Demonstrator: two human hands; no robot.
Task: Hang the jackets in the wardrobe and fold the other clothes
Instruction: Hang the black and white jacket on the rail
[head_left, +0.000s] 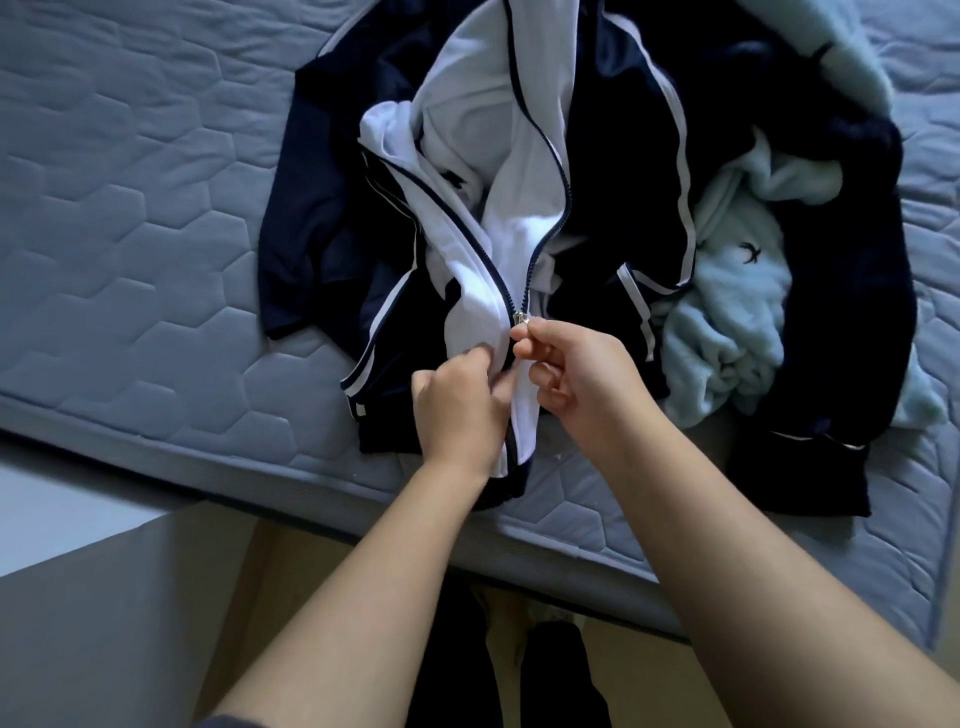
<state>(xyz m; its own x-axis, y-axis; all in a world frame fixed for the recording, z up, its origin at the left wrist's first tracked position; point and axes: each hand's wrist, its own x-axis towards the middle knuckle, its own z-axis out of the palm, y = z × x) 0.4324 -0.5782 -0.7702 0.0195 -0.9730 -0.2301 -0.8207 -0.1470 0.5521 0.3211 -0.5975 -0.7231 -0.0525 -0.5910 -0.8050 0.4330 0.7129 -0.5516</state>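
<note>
Jacket (613, 208) on mattress (130, 234); right fingers (535, 347) pinch zipper pull (521, 318), left fingers (480, 364) grip edge; pale fleece (727, 322) alongside.

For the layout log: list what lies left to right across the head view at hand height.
Bare mattress → navy jacket sleeve → left hand → zipper pull → right hand → pale blue fleece

- Navy jacket (613, 171) with white lining and stripes, spread open on the mattress (156, 234), zip closed only near the hem.
- Pale blue fleece (727, 312), crumpled just beside its right side.
</note>
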